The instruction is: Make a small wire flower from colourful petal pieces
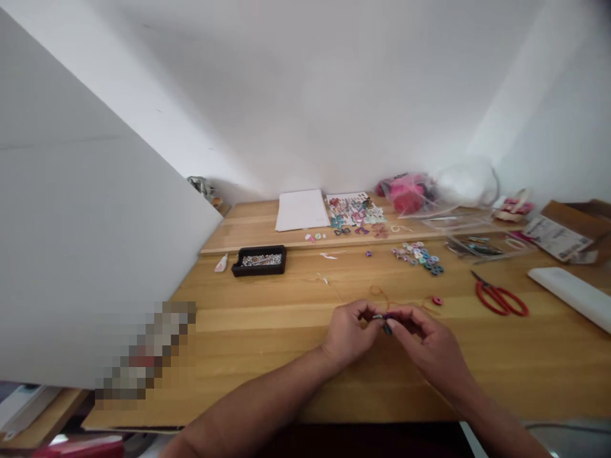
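Both hands meet above the near middle of the wooden table. My left hand is closed, its thumb and fingers pinching one side of a small dark teal and purple piece. From the other side my right hand pinches the same piece. The fingers cover most of it, so its exact kind is hidden. Just beyond the fingertips, a thin orange thread lies in loose curls. A red ring-shaped piece rests beside the thread. A thin white-tipped strand lies beyond my left hand.
Red-handled scissors lie right, near a white bar. Several coloured rings are scattered behind the hands. At left are a black tray of silvery bits and a small bottle. Farther back stand paper, bows and a cardboard box.
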